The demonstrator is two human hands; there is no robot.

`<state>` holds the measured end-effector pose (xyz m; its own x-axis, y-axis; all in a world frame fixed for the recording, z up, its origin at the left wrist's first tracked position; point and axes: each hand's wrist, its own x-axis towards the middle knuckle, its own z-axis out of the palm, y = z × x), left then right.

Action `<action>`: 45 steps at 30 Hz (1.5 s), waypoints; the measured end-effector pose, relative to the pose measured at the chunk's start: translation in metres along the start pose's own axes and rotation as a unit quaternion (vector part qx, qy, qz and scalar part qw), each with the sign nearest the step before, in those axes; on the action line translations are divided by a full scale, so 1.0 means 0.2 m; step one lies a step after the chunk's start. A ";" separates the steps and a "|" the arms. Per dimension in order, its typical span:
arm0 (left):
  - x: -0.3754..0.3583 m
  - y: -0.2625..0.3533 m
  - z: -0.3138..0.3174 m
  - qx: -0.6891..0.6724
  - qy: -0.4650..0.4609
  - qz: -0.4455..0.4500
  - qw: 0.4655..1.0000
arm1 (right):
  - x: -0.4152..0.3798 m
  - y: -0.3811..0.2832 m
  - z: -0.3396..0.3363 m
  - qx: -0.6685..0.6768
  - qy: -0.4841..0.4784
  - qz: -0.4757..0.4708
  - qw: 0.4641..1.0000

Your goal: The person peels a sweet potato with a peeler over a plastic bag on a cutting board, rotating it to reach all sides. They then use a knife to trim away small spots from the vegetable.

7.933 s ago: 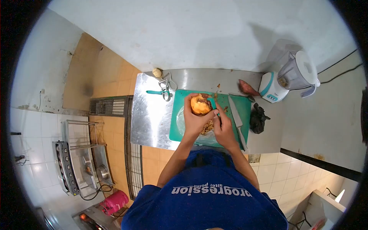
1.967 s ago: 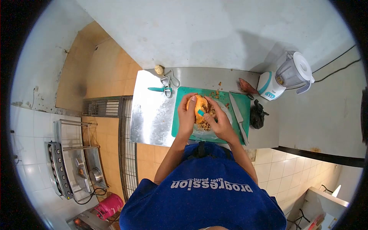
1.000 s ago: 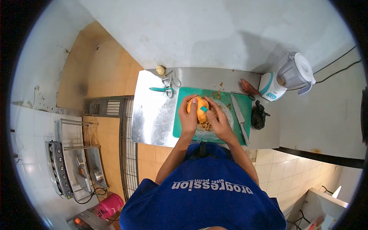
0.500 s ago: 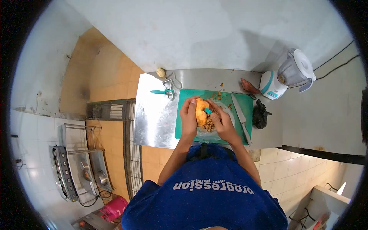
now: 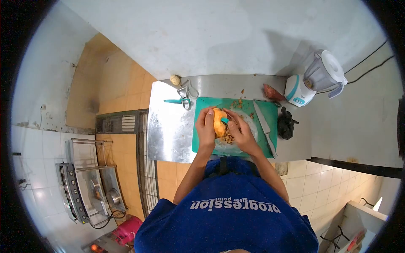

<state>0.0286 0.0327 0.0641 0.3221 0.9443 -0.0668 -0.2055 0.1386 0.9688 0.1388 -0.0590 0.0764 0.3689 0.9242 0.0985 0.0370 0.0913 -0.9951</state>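
My left hand is wrapped round the left side of a peeled orange sweet potato. On its other side my right hand is closed on a small teal-handled tool, which presses against the orange flesh; its working end is hidden. Right-hand fingers also rest near the sweet potato's top. Below both hands, brown peelings lie on a clear plastic sheet or bag over the green cutting board. A large knife lies along the board's right side.
Peelers and a pale round lump sit at the left of the steel table. To the right are a reddish tuber, a black plastic bag and a blender. A wall rises behind the table.
Both hands keep their hold. The teal-handled tool has shifted slightly left and tilted against the sweet potato, and the right fingers have moved a little.
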 end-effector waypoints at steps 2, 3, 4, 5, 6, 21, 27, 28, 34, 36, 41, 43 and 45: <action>0.00 0.00 0.00 0.017 0.000 0.008 1.000 | 0.01 -0.04 0.00 0.008 0.001 0.021 1.000; -0.01 0.01 0.00 0.010 -0.004 0.002 1.000 | 0.02 -0.05 0.00 0.015 0.000 0.041 0.999; -0.01 0.03 0.01 0.003 -0.009 -0.004 1.000 | 0.04 0.00 -0.02 0.014 0.000 0.041 0.999; -0.02 0.03 0.03 0.002 -0.010 -0.003 1.000 | 0.06 0.11 -0.05 -0.007 0.012 0.070 0.997; -0.05 0.03 0.06 0.021 -0.032 0.024 0.999 | 0.07 0.12 -0.07 -0.027 0.024 0.100 0.994; 0.01 -0.01 0.02 0.010 0.002 0.001 1.000 | 0.01 -0.04 -0.02 -0.003 -0.002 0.036 0.999; 0.00 0.00 0.03 0.044 -0.004 0.026 0.999 | 0.05 -0.03 -0.02 0.022 0.018 0.079 0.996; 0.00 -0.01 0.02 0.049 -0.001 0.032 0.998 | 0.05 -0.02 -0.02 0.022 0.018 0.077 0.997; 0.02 -0.05 -0.01 0.050 0.010 0.033 0.998 | 0.05 0.04 -0.01 0.041 0.010 0.084 0.996; 0.03 -0.06 -0.02 0.054 0.011 0.045 0.997 | 0.02 0.07 0.01 0.116 0.017 0.122 0.986; 0.02 -0.06 -0.07 0.037 -0.016 0.042 0.998 | 0.03 0.10 0.04 0.033 0.046 -0.005 0.998; 0.00 -0.05 -0.05 0.076 -0.040 0.077 0.993 | 0.04 0.12 0.00 0.060 0.035 0.044 0.997; -0.01 -0.04 -0.03 0.110 -0.062 0.117 0.985 | 0.06 0.16 -0.02 -0.016 0.054 0.076 0.996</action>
<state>0.0248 0.0310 0.0552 0.4024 0.8972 0.1818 -0.0872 -0.1601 0.9832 0.1477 -0.0474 0.0466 0.4700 0.8812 -0.0516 0.0026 -0.0599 -0.9982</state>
